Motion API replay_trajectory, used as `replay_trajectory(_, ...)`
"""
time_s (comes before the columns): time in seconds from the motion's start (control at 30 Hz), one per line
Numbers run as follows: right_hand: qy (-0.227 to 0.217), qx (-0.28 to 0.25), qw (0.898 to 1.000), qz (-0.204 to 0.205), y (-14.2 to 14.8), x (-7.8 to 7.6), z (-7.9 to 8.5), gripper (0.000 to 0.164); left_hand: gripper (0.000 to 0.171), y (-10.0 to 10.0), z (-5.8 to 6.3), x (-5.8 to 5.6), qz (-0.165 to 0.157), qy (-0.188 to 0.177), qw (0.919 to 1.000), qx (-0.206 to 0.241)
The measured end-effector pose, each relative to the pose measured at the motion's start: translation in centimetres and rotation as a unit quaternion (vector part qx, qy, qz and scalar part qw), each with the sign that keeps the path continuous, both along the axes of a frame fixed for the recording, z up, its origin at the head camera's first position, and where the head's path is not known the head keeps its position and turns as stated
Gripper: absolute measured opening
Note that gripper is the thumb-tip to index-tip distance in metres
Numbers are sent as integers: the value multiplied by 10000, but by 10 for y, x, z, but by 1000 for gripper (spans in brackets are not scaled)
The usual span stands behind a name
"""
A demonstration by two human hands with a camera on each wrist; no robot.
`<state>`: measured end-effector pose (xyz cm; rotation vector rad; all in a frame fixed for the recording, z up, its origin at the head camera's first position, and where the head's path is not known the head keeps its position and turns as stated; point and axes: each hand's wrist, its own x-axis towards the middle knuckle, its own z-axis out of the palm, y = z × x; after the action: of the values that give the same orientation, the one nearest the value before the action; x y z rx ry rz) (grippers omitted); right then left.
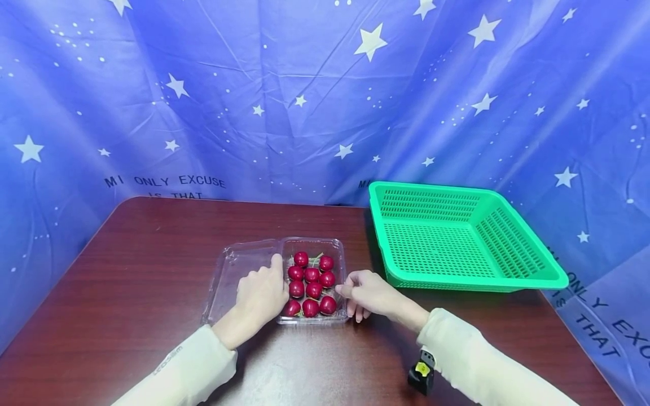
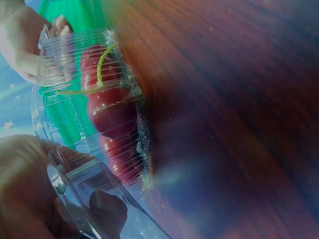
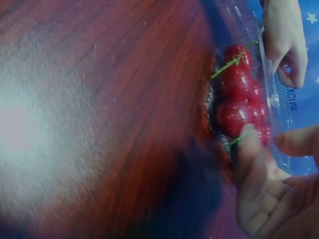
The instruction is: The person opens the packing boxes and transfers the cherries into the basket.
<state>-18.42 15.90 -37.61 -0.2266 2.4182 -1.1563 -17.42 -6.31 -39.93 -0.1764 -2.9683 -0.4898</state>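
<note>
Lower centre: cherry box (image 1: 316,322), long axis up-frame, between left hand (image 1: 261,290) (grip unclear) and right hand (image 1: 370,293) (grip loose).

Red cherries (image 1: 312,274) lie in a clear, open box (image 1: 313,321).

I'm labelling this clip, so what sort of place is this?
Probably an improvised indoor filming corner: a creased, star-printed blue cloth forms the backdrop, close behind a brown table bearing a green basket.
</note>
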Motion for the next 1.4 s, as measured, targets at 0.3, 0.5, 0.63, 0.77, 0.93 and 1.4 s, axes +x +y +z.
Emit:
replay_trajectory(0.3,509,688,9959,-285,-6,-1,9,25,29,-1,1,1,11,95,9997,-210)
replay_trajectory(0.5,876,1464,9853,-21,-14,1,20,25,28,-1,-1,1,54,68,9999,-93)
replay_trajectory(0.63,1032,2043,9732,244,-18,1,30,26,26,-1,-1,0,86,-29,10000,-27)
replay_trajectory(0.77,1259,2490,9594,419,-20,0,37,30,25,-1,-2,0,88,-100,9999,6)
replay_trajectory(0.93,1640,2703,9468,593,-21,-6,45,29,25,-1,-1,-1,96,-112,9999,70)
replay_trajectory(1.4,2488,2389,9286,1371,-45,-35,47,18,24,-1,4,-2,65,-337,9994,87)
